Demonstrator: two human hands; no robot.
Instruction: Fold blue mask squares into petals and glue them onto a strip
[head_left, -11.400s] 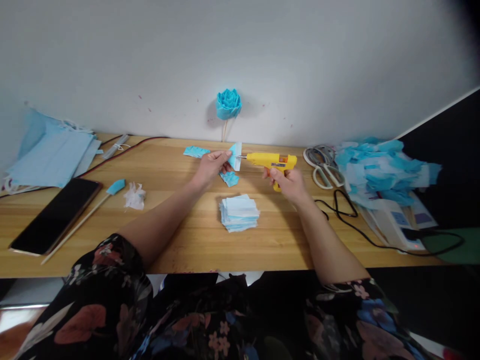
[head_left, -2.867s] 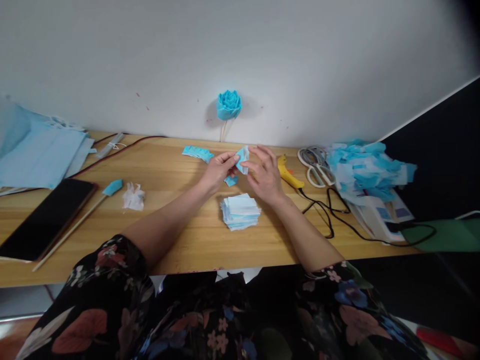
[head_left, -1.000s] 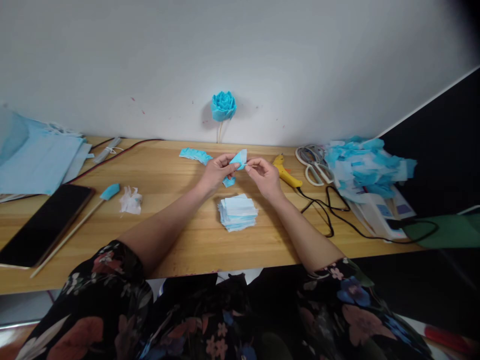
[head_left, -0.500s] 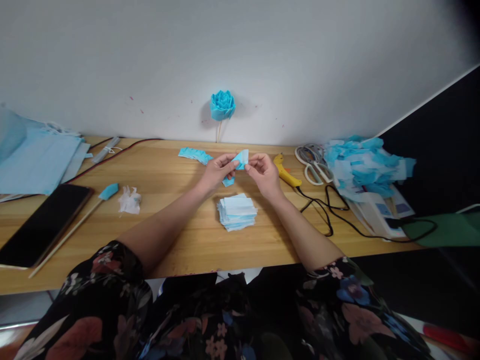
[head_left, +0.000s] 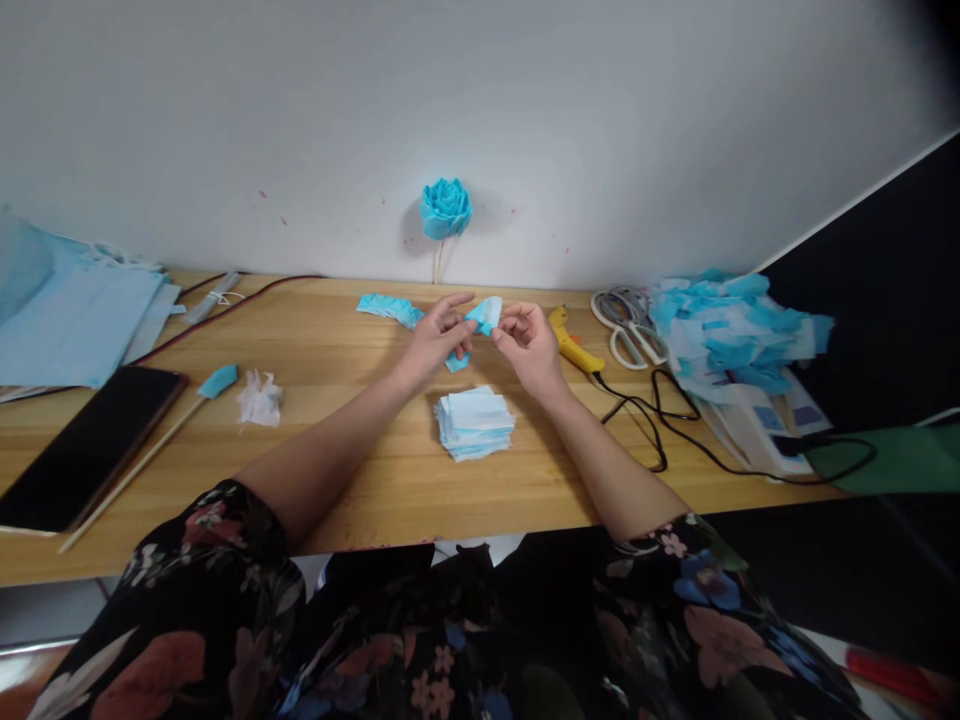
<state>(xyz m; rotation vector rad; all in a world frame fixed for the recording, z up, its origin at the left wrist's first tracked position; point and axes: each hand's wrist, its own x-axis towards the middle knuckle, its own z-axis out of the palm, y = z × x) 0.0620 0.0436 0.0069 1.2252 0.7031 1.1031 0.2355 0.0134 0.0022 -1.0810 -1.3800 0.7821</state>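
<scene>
Between my hands is a small blue-and-white piece of mask fabric [head_left: 486,313], partly folded. My left hand [head_left: 437,338] pinches its left side between thumb and fingers, with the index finger raised. At its right lower edge, my right hand [head_left: 528,346] grips it with thumb and fingertips. Below the hands lies a stack of cut fabric pieces [head_left: 475,423], white on top. A row of folded blue pieces [head_left: 388,308] lies just left of my left hand, and another blue piece [head_left: 457,363] rests on the table under that hand.
A blue fabric flower [head_left: 445,208] on a stick leans at the wall. At right are a yellow glue gun [head_left: 576,345] with its cord, scissors [head_left: 636,345] and a heap of blue scraps [head_left: 739,330]. At left are face masks [head_left: 82,310], a phone [head_left: 90,445] and a blue-tipped stick [head_left: 142,468].
The fabric piece has shifted slightly right, and its upper corner is now folded or tilted over. My left index finger has lifted away from it.
</scene>
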